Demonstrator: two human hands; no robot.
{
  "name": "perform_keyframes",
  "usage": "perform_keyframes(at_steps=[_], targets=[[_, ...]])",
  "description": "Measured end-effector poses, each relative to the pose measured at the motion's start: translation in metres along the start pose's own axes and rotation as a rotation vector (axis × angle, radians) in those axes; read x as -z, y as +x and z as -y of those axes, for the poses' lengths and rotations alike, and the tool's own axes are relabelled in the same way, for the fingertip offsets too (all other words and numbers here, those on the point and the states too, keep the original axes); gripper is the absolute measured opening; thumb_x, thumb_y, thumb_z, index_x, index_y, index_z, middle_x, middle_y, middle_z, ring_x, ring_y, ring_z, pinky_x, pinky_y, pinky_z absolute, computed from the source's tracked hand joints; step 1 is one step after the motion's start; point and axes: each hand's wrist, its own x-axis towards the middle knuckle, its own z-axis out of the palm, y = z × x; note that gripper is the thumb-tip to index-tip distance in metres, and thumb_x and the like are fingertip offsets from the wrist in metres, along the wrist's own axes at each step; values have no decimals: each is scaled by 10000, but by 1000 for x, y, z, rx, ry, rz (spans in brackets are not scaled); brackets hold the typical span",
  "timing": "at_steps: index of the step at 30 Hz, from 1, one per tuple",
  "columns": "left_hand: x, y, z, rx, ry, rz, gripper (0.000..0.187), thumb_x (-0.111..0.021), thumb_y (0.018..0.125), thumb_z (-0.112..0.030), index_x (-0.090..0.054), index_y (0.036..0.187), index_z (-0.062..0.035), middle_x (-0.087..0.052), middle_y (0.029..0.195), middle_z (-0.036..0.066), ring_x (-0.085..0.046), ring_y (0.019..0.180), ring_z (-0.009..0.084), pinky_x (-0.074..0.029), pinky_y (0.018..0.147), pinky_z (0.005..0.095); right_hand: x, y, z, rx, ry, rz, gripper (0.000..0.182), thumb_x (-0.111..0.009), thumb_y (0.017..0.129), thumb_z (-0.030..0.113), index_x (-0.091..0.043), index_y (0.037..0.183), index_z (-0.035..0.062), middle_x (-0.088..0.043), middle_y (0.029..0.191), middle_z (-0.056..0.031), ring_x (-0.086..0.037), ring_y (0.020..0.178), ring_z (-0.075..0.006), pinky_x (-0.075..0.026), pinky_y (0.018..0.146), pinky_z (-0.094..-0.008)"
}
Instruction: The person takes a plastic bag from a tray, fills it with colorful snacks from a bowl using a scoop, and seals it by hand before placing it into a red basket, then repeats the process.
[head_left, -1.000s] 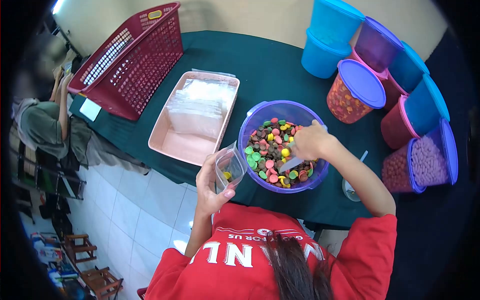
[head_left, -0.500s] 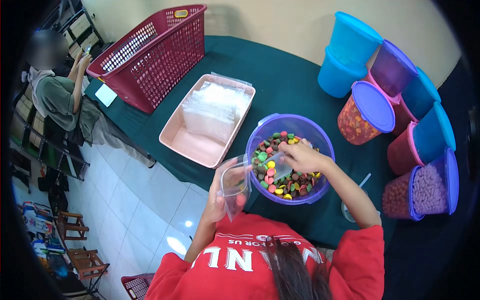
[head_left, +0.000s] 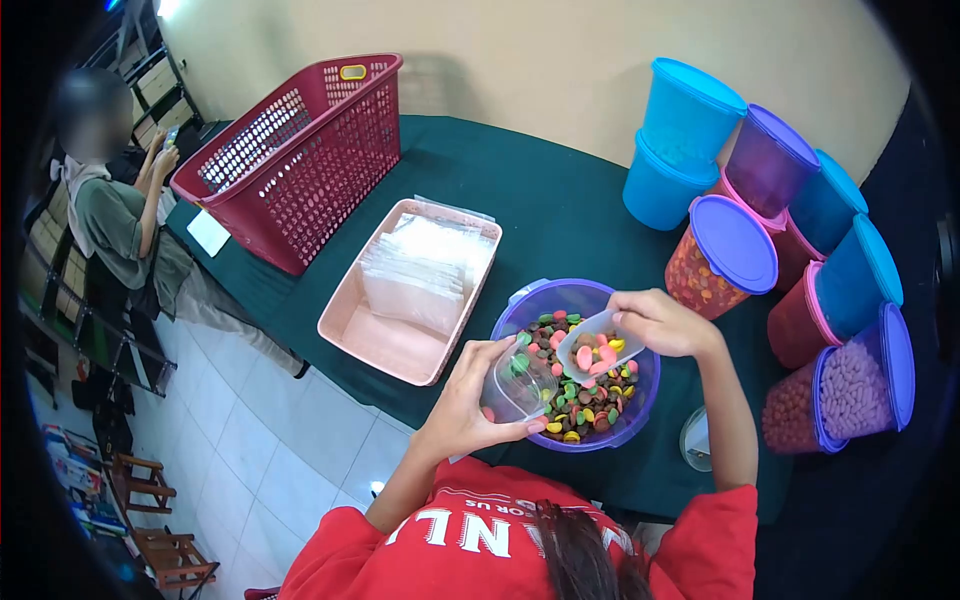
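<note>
My left hand point(head_left: 466, 400) is wrapped round a clear plastic pouch point(head_left: 516, 388), its mouth spread open and tilted toward the tub. In my right hand point(head_left: 662, 322) is a translucent scoop point(head_left: 606, 323) loaded with pink, yellow and brown candies point(head_left: 594, 352). The scoop's front end is close beside the pouch mouth. Below both lies a purple tub point(head_left: 540, 299) holding many round candies point(head_left: 577, 412) in brown, green, pink and yellow.
A pink tray point(head_left: 350, 338) with a stack of clear bags point(head_left: 425, 270) sits left of the tub. Behind it stands a maroon basket point(head_left: 330, 150). Lidded containers point(head_left: 735, 250) line the right side, near a small clear cup point(head_left: 694, 440). A person point(head_left: 120, 215) holds a phone at far left.
My right hand has lifted the scoop, now filled with candies, out of the tub's contents. My left hand has brought the pouch over the tub's edge, toward the scoop.
</note>
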Motion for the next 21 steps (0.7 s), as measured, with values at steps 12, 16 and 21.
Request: perform_keyframes(at_steps=[12, 16, 21], targets=[[-3, 12, 3, -3, 5, 48, 859, -771, 563, -324, -330, 1227, -3, -408, 1065, 174, -458, 980, 295, -390, 816, 365, -54, 6, 105, 278, -1066, -291, 175, -568, 693, 188, -538, 756, 28, -546, 613, -70, -533, 706, -196, -336, 705, -339], [5, 2, 7, -90, 47, 101, 833, -757, 596, -286, -301, 1239, -17, -411, 1067, 165, -457, 971, 264, -405, 814, 338, -32, -9, 106, 181, -1026, -291, 188, -520, 716, 197, -574, 775, 27, -581, 663, -85, -559, 713, -186, -330, 730, -328], [11, -31, 24, 150, -953, -41, 766, -566, 697, -556, -270, 1237, -100, -413, 1110, 180, -501, 945, 281, -393, 866, 407, -18, -24, 51, 53, -630, -326, 207, -472, 732, 190, -541, 781, 2, -553, 642, -147, -539, 657, -288, -339, 699, -375]])
